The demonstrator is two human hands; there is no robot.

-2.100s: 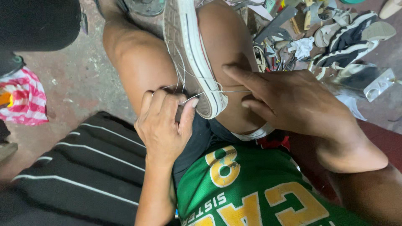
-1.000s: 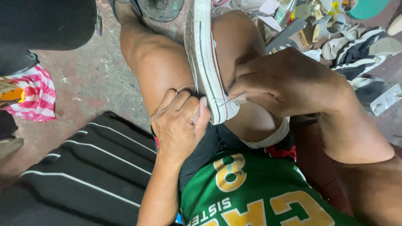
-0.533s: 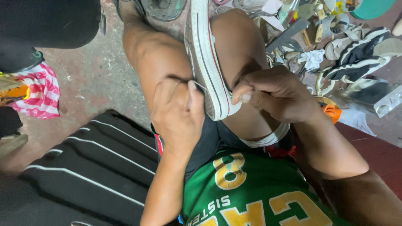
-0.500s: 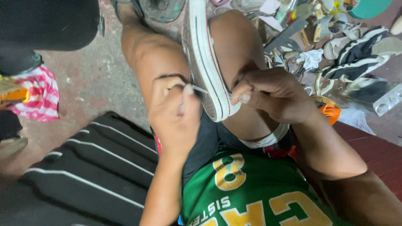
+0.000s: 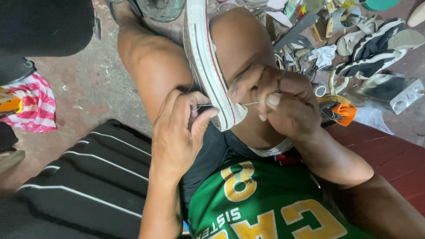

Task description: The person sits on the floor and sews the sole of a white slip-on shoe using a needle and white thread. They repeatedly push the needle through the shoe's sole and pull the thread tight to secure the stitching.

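A white sneaker (image 5: pixel 206 62) with a rubber sole edged in dark and red lines lies clamped between my knees, sole edge up. My left hand (image 5: pixel 179 132) pinches a thin pale thread (image 5: pixel 204 105) on the left side of the sole. My right hand (image 5: pixel 276 102) grips the other end of that thread on the right side, fist closed, touching the shoe's heel end. The thread runs taut through the sole between both hands.
Scattered shoe parts, sandals and tools (image 5: pixel 354 35) cover the floor at upper right, with an orange-handled tool (image 5: pixel 338 113) by my right wrist. A black striped cloth (image 5: pixel 84 177) lies at lower left, a pink striped bag (image 5: pixel 33 104) at far left.
Both hands have closed in on the sole's near end and drawn the thread taut between them; the view has shifted slightly.
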